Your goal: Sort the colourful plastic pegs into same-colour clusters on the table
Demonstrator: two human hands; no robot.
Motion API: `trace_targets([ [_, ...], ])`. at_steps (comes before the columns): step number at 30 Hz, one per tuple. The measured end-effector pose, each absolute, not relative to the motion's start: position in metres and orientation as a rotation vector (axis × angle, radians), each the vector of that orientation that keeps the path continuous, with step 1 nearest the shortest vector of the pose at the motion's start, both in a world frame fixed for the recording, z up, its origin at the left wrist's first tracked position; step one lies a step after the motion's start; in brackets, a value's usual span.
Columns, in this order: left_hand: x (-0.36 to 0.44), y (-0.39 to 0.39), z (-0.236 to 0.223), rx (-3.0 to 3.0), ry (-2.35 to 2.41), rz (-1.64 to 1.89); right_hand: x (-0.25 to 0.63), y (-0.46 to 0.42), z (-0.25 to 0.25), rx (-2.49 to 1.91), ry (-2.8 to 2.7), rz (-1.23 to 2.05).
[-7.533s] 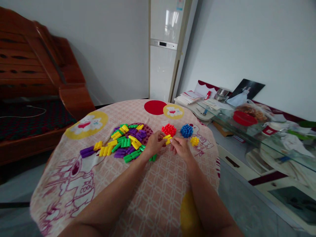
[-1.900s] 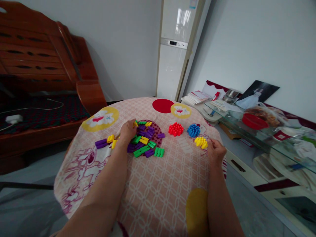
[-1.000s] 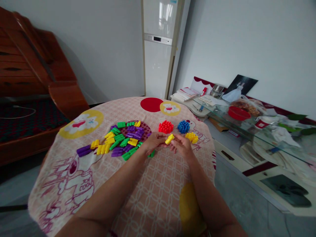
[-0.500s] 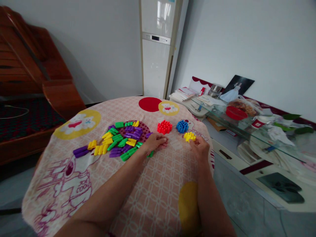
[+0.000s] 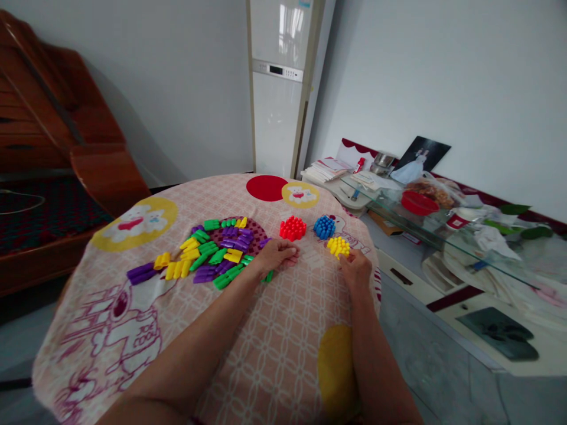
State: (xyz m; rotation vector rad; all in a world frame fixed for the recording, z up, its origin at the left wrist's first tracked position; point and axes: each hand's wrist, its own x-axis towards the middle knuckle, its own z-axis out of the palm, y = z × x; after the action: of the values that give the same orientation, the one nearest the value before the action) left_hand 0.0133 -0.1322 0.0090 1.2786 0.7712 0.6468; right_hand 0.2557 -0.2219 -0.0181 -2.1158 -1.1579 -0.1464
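My right hand (image 5: pixel 357 268) has its fingertips on the near right edge of a yellow cluster of bullet-shaped toy blocks (image 5: pixel 338 247). Just behind it is a blue cluster of the same blocks (image 5: pixel 325 226), with a red cluster (image 5: pixel 292 228) to its left. My left hand (image 5: pixel 275 255) rests low over the cloth in front of the red cluster, its fingers curled together; whether anything is inside them is hidden. Left of that hand lie many loose strips of joined blocks: green (image 5: pixel 206 255), purple (image 5: pixel 142 273) and yellow (image 5: pixel 178 270). My left hand partly covers a few pieces.
A patterned pink cloth (image 5: pixel 283 348) covers the round table. To the right stands a glass-topped cabinet (image 5: pixel 443 236) holding papers (image 5: pixel 325 170), a red bowl (image 5: pixel 419 203) and bags. A wooden seat (image 5: pixel 97 171) is at the left, a tall white air conditioner (image 5: pixel 277 118) behind.
The yellow cluster has turned slightly in my right hand's fingers and shows more of its knobs. My left hand stays in about the same spot. The view has shifted a little.
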Motion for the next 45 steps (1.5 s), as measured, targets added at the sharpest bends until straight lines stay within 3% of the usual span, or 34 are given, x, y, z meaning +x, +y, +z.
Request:
trace_targets([
  [9,-0.006,-0.116,0.019,1.612,0.907,0.753,0.257,-0.228,-0.020,-1.930,-1.070,-0.266],
  [17,-0.066,-0.093,0.047,2.228,1.544,0.883,0.250,-0.231,-0.020,-1.694,-1.219,-0.357],
  [22,-0.157,-0.077,0.047,2.018,2.162,0.711,0.250,-0.232,-0.020,-1.661,-1.239,-0.385],
  [25,-0.207,-0.072,0.034,1.824,2.376,0.420,0.249,-0.231,-0.020,-1.663,-1.242,-0.410],
  [31,-0.230,-0.069,0.016,1.794,2.309,0.244,0.251,-0.229,-0.026,-1.666,-1.259,-0.414],
  [38,-0.194,-0.072,0.020,1.630,1.923,0.428,0.251,-0.229,-0.026,-1.679,-1.250,-0.396],
  [45,-0.144,-0.078,0.031,1.857,1.693,0.285,0.248,-0.229,-0.024,-1.672,-1.255,-0.399],
])
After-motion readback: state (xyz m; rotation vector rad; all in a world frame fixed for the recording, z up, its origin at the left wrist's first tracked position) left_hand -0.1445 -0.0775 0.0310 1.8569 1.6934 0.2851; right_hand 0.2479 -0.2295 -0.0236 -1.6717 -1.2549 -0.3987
